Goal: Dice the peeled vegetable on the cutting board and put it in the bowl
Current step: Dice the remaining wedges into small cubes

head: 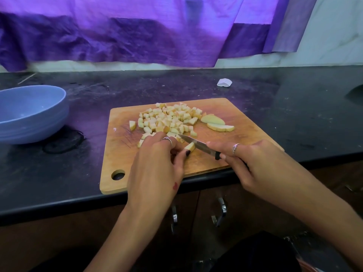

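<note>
Seen from the head camera, looking down on a dark counter (255, 107) with a wooden cutting board (235, 114) lying at the front edge, one corner with a round hole nearest the viewer.

On the board: a heap of pale diced pieces (169, 118) spread across the far half, one stray cube apart at the left of the heap. Just to the right of the heap, two uncut slices (217, 123) lying flat, one overlapping the other.

Left hand (157, 165) down on the board at the near side of the heap, fingers curled, thumb and fingertips pinching a small wedge (190, 147) of the vegetable against the wood. Ring on one finger, dark polish on the thumbnail.

Right hand (253, 163) wrapped around the black handle of a small knife (198, 144), index finger stretched along the top, ring on a finger. Blade angled to the left and away, its edge lying against the far side of the wedge, its tip reaching toward the left hand's knuckles.

Blue bowl (39, 122) on the counter well to the left of the board, not touching it; no diced pieces visible inside.

Farther back on the counter, a small white scrap (224, 82). Purple cloth (117, 32) hanging along the wall behind. Below the counter edge, cabinet doors with metal handles (221, 212).
</note>
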